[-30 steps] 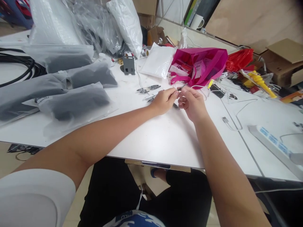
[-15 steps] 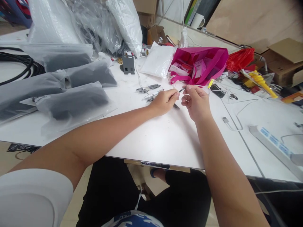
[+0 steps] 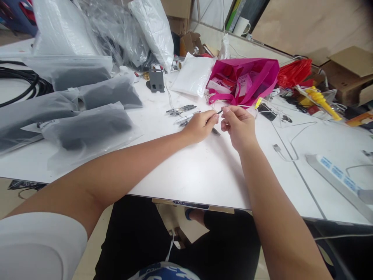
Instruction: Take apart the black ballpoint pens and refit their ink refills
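Above the white table (image 3: 186, 171), my left hand (image 3: 201, 125) is closed round a thin dark pen-like piece (image 3: 220, 111), most of it hidden in the fist. My right hand (image 3: 239, 125) pinches the other end of this piece between thumb and fingertips, close to my left hand. Several pens (image 3: 182, 109) lie just beyond my left hand, and a few more are partly hidden behind it. A dark pen part (image 3: 215, 132) rests on the table below the gap between my hands.
Grey items in frosted bags (image 3: 90, 126) lie at the left, near a black cable coil (image 3: 35, 83). A magenta bag (image 3: 259, 77), a white packet (image 3: 195, 74) and a grey stand (image 3: 156, 80) are behind. A power strip (image 3: 335, 171) and cables lie right.
My right hand has moved slightly closer to my left, and less of the dark piece shows between them. The whole view has shifted a little.
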Motion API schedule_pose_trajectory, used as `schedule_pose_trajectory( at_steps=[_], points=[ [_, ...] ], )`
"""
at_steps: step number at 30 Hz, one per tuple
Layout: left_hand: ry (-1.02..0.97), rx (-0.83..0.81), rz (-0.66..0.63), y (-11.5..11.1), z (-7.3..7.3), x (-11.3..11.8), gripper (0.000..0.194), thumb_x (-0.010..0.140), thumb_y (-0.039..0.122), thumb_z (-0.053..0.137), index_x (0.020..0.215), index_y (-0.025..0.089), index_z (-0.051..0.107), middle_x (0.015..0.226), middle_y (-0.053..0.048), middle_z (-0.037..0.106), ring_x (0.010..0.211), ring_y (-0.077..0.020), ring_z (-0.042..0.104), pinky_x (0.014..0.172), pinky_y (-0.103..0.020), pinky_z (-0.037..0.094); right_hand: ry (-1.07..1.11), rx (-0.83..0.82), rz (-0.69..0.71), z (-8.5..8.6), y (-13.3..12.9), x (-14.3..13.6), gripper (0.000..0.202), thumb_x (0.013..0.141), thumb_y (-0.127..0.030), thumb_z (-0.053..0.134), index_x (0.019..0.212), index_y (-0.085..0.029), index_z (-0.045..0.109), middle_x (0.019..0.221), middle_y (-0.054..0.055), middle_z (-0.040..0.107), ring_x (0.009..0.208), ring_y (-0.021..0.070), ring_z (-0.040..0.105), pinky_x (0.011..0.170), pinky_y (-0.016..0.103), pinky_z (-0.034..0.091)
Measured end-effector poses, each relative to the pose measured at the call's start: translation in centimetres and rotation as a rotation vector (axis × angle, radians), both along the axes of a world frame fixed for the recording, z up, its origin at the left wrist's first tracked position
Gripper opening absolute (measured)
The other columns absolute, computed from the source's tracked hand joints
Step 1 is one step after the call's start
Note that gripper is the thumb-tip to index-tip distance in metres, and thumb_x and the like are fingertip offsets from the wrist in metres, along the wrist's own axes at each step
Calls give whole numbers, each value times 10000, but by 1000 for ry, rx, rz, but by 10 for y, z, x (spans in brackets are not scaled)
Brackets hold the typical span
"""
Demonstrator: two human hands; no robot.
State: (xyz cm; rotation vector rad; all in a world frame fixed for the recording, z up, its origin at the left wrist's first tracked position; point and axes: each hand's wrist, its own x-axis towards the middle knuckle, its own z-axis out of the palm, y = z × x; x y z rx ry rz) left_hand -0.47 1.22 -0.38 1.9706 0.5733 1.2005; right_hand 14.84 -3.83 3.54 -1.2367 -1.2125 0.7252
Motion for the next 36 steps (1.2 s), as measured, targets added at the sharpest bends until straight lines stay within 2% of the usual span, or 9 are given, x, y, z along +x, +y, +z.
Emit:
schedule_pose_trajectory(
  at_steps=[7,12,14,16,19,22,26,29,36],
  points=[
    [-24,4,-1,1,-2,0,327,1072,378,464,820,199,570,730,-7,619,715,-148,561,722,-320,408,31,-31,26,1,-1,-3,366,739,-517,910,794,-232,687,706,-35,600,526,76,522,459,233,445],
    [-31,-11,0,2,-2,0,326,1075,378,467,830,198,585,728,-5,613,717,-149,562,724,-321,409,-14,-47,1,1,0,2,203,782,-400,827,808,-242,703,747,-15,646,594,108,559,493,244,468],
    [-42,-27,20,3,-1,0,328,1077,375,461,839,197,600,734,-7,614,714,-149,556,729,-325,412,-127,-37,-68,-2,2,9,138,807,-368,762,884,-256,736,862,13,708,712,152,627,577,282,528],
    [-53,-38,44,4,-1,0,318,1076,358,461,845,198,610,740,-9,616,718,-150,556,738,-326,417,-364,-33,-157,-8,3,16,190,817,-363,737,973,-257,759,1022,50,754,857,207,669,745,370,585],
    [-56,-43,65,6,-1,0,309,1072,343,467,838,202,611,736,-10,616,726,-154,561,741,-326,425,-778,-136,-155,-18,3,22,285,786,-398,792,1006,-221,757,1106,114,759,914,273,674,927,492,556],
    [-43,-40,76,7,-2,0,315,1072,348,467,834,202,613,722,-11,608,722,-158,558,735,-327,428,-975,-230,-56,-24,2,18,187,848,-387,743,910,-213,713,969,117,751,859,282,665,888,472,533],
    [-37,-40,66,7,-2,0,306,1070,342,472,841,200,616,742,-15,626,742,-158,572,752,-323,442,-1047,-251,-39,-25,1,12,119,918,-311,647,833,-233,616,918,118,750,840,286,661,797,424,491],
    [-40,-29,55,6,-2,0,324,1074,354,464,836,197,615,764,-22,641,758,-157,577,765,-322,448,-967,-261,-97,-22,0,12,118,939,-302,634,855,-239,579,936,126,761,858,290,669,780,420,474],
    [-32,-16,35,6,-2,-2,329,1078,367,456,845,197,613,769,-15,626,747,-149,563,760,-326,432,-218,-207,-131,-3,2,18,184,850,-357,795,856,-228,665,765,11,719,593,129,582,581,289,484]
  ],
)
